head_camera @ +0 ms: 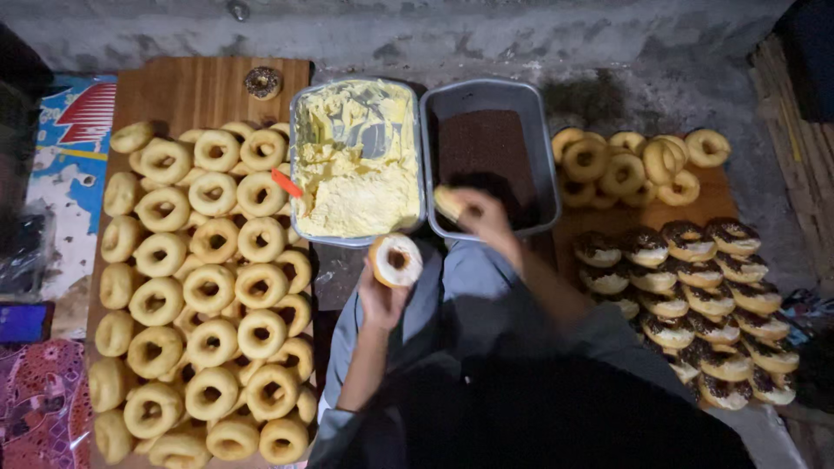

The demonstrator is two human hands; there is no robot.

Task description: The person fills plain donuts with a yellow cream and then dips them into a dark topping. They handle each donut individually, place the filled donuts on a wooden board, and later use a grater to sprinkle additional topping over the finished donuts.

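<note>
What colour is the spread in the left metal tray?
Pale yellow spread, seen best in the head view.

Cream-coated doughnut [396,260]: ring shape, pale spread on its upturned face, hole visible, tilted toward the camera, held up just below the butter tray's near edge. Second doughnut [448,202]: plain golden side showing, blurred, over the near-left corner of the chocolate-sprinkle tray.

Bottom row of plain doughnuts [230,439] — cut off by the frame's lower edge — right hand [480,214] motion-blurred.
</note>
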